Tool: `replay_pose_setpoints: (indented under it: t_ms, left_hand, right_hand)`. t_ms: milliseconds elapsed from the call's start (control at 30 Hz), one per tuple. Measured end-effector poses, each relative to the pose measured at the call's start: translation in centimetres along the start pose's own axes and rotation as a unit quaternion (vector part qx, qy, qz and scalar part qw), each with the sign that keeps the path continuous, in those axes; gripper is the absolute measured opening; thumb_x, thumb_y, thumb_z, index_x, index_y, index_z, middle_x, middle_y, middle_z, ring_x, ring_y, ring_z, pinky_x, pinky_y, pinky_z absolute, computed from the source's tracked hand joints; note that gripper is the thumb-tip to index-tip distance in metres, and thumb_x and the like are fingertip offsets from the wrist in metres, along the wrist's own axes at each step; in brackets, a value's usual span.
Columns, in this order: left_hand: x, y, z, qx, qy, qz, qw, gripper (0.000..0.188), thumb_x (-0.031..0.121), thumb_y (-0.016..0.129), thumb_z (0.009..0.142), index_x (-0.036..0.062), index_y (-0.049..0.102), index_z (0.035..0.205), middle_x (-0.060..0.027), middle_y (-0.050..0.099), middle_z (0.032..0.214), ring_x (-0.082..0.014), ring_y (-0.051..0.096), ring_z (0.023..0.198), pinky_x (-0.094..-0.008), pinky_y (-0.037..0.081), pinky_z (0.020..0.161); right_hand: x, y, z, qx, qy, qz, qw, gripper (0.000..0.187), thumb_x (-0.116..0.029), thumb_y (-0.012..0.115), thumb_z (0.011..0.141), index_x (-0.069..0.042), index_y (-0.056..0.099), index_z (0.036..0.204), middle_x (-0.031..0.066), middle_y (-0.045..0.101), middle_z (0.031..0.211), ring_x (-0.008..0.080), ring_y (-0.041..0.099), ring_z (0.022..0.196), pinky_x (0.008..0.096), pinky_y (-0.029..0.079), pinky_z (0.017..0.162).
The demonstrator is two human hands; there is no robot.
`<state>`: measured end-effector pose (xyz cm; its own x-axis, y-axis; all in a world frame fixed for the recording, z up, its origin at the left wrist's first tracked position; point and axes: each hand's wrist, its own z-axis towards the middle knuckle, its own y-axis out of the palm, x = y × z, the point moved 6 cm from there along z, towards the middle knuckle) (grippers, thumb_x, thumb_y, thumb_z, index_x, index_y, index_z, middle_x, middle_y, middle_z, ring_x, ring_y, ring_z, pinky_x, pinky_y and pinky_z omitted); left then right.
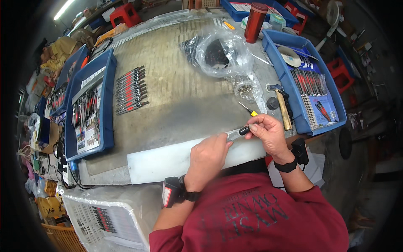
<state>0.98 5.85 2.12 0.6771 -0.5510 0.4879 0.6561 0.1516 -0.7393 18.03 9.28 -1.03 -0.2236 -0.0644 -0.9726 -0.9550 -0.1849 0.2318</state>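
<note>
Over a white board (168,157) at the table's near edge, my two hands meet at a small grey piece (234,135) with a rounded black end (244,130). My left hand (208,153) is closed round the grey part, its fingers hiding the rest. With thumb and forefinger pinched, my right hand (270,133) grips at the black end. Whether grey and black are one part or two, I cannot tell. Just beyond the right fingers lies a yellow-handled screwdriver (253,113). To its right are a hammer (286,110) and a round dark piece (272,103).
A row of red-and-black tools (131,90) lies on the table. Blue trays (110,80) (305,113) with similar tools flank it. Clear plastic bags (228,63), small metal parts (247,90) and a red flask (255,23) stand farther back. A white crate (130,206) is at lower left.
</note>
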Motion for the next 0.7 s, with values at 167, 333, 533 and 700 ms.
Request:
replay_pose_setpoints:
  t_ms: [167,333,533,700]
  left_hand:
    - [0.2,0.0,-0.2,0.000,0.012,0.015,1.000,0.021,0.009,0.068,0.079,0.0029,0.056,0.095,-0.0100,0.052,0.068,-0.0265,0.056,0.056,-0.0356,0.045,0.048]
    - [0.2,0.2,-0.3,0.001,0.007,0.002,1.000,0.021,0.010,0.068,0.080,0.0028,0.056,0.095,-0.0098,0.052,0.068,-0.0265,0.056,0.055,-0.0360,0.045,0.049]
    - [0.0,0.3,-0.4,-0.004,-0.005,-0.008,1.000,0.022,0.012,0.068,0.080,0.0027,0.057,0.097,-0.0100,0.053,0.069,-0.0272,0.056,0.056,-0.0363,0.045,0.049]
    - [-0.1,0.3,-0.6,-0.010,-0.013,-0.025,1.000,0.022,0.012,0.067,0.080,0.0028,0.057,0.097,-0.0102,0.054,0.069,-0.0276,0.056,0.056,-0.0365,0.045,0.049]
  right_hand:
    - [0.7,0.1,-0.4,0.016,0.004,0.010,1.000,0.012,-0.007,0.060,0.090,0.001,0.059,0.100,0.0043,0.063,0.083,0.0108,0.062,0.072,0.0223,0.049,0.067]
    - [1.5,0.4,-0.5,0.011,0.008,0.023,1.000,0.012,-0.007,0.059,0.090,0.001,0.059,0.099,0.0042,0.063,0.080,0.0107,0.062,0.071,0.0224,0.049,0.067]
    - [1.5,0.8,-0.9,0.035,-0.020,-0.003,0.999,0.011,-0.007,0.061,0.090,0.001,0.060,0.097,0.0050,0.063,0.081,0.0120,0.062,0.069,0.0230,0.050,0.066]
    - [1.1,1.2,-1.4,0.044,-0.047,-0.017,0.998,0.011,-0.006,0.062,0.089,0.002,0.061,0.095,0.0056,0.062,0.081,0.0129,0.063,0.067,0.0235,0.050,0.065]
